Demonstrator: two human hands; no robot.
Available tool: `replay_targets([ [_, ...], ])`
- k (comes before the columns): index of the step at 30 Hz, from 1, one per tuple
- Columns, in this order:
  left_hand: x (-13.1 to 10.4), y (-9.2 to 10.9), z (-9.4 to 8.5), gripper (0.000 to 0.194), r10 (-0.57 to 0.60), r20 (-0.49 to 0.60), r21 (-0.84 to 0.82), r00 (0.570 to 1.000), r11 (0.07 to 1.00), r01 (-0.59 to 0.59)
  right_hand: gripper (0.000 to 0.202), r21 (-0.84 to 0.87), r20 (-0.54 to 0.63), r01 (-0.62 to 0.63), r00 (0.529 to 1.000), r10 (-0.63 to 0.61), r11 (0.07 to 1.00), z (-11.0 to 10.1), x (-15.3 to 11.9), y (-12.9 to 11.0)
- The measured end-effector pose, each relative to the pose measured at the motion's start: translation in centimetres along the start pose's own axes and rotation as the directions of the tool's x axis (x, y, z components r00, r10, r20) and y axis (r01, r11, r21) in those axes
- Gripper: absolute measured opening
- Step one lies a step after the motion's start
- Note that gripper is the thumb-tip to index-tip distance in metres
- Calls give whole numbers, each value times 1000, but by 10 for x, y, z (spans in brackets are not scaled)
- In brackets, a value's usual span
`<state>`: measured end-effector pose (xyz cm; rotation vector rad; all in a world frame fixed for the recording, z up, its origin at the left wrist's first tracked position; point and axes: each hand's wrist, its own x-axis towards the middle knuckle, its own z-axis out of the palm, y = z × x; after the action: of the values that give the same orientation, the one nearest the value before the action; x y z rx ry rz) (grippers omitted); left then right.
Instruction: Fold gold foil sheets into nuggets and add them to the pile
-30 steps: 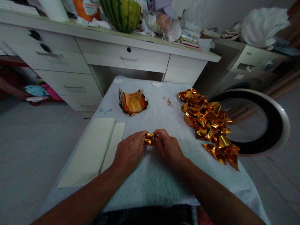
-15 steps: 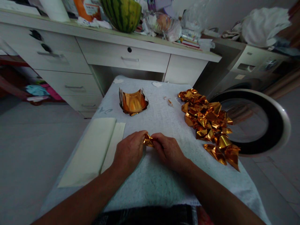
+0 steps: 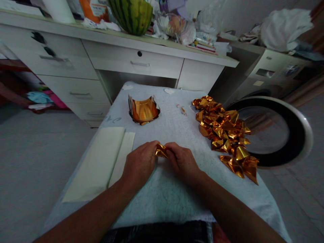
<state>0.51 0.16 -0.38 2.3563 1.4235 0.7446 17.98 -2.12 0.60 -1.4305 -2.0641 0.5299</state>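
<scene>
Between my two hands, above the middle of the cloth-covered table [image 3: 162,199], is a small piece of shiny gold foil [image 3: 161,151]. My left hand [image 3: 141,162] pinches its left end and my right hand [image 3: 182,161] pinches its right end. The fingertips hide both ends. Beyond my hands sits a curved stack of gold foil sheets [image 3: 144,110]. To the right lies a heap of folded gold foil pieces [image 3: 222,125]. A folded cream paper [image 3: 95,162] rests left of my left hand.
Small scraps [image 3: 182,110] lie between the stack and the heap. Behind the table stands a white desk [image 3: 136,60] with a watermelon [image 3: 131,17] and clutter on top. At right, a washing machine's round door [image 3: 296,131] hangs open beside the table.
The foil between my fingers has turned slightly and shows a flatter, smoother face. Both hands stay in nearly the same place.
</scene>
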Motion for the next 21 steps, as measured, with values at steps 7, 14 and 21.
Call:
replay_targets([
  [7, 0, 1, -1, 29, 80, 25, -64, 997, 995, -78, 21, -22, -77, -49, 996, 47, 999, 0, -1, 3],
  [14, -1, -1, -1, 31, 79, 27, -71, 997, 995, -76, 22, -4, -35, -25, 999, 25, 1000, 0, -1, 4],
  [21, -2, -1, 0, 31, 91, 31, -80, 995, 993, -88, 21, 17, -72, -6, 997, 7, 1000, 0, -2, 5],
])
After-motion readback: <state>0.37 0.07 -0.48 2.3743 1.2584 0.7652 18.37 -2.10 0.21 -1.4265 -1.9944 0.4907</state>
